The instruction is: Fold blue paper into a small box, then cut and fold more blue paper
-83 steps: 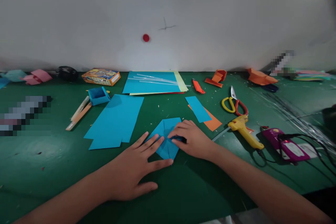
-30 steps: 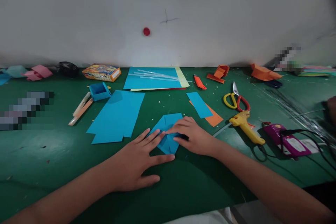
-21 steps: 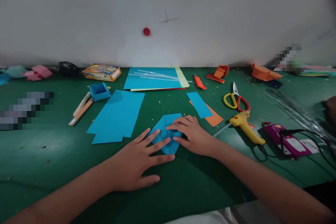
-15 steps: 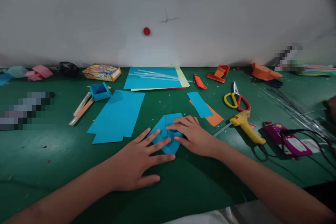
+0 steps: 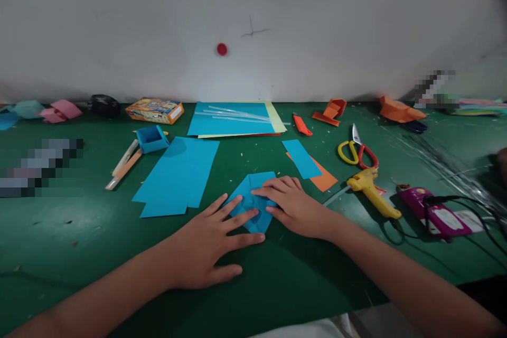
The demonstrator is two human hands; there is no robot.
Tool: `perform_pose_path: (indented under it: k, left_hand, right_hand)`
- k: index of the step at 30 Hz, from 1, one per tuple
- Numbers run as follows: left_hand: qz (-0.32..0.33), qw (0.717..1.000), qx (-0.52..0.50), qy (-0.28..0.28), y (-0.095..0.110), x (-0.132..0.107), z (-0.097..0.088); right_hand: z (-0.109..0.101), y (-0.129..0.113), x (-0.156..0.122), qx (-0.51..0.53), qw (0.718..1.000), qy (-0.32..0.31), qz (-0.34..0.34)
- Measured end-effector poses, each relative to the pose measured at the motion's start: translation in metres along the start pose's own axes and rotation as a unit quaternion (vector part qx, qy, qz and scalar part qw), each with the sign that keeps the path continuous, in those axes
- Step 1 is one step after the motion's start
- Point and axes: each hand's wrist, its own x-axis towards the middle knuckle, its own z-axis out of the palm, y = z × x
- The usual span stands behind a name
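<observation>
A folded piece of blue paper (image 5: pixel 259 179) lies flat on the green table in front of me, with crease lines on it. My left hand (image 5: pixel 212 243) rests with fingers spread, their tips on the paper's left and lower parts. From the right, my right hand (image 5: pixel 295 206) lies over the paper's right side, fingers stretched out and pressing its middle. Parts of the paper are hidden under both hands. To the left is a larger cut blue sheet (image 5: pixel 178 177). A blue strip (image 5: pixel 301 158) overlaps an orange strip (image 5: pixel 327 179) beyond my right hand.
Right of my hands lie a yellow glue gun (image 5: pixel 370 190), scissors (image 5: pixel 356 150) and a purple power strip (image 5: pixel 435 211) with cables. Behind are stacked sheets (image 5: pixel 233 119), an orange cutter (image 5: pixel 302 124) and a patterned box (image 5: pixel 154 110). A small blue paper box (image 5: pixel 150 140) stands left.
Almost nothing differs. Both hands keep their places on the blue paper, and the whole view has shifted very slightly.
</observation>
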Motion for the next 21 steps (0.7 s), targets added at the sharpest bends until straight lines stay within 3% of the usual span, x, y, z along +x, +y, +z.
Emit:
perform_pose_path:
  k: [21]
  left_hand:
    - [0.001,1.0,-0.002,0.0,-0.0001,-0.0004,-0.0008]
  right_hand:
    - [-0.0022,0.0025,-0.001,-0.015,1.0,0.005,-0.022]
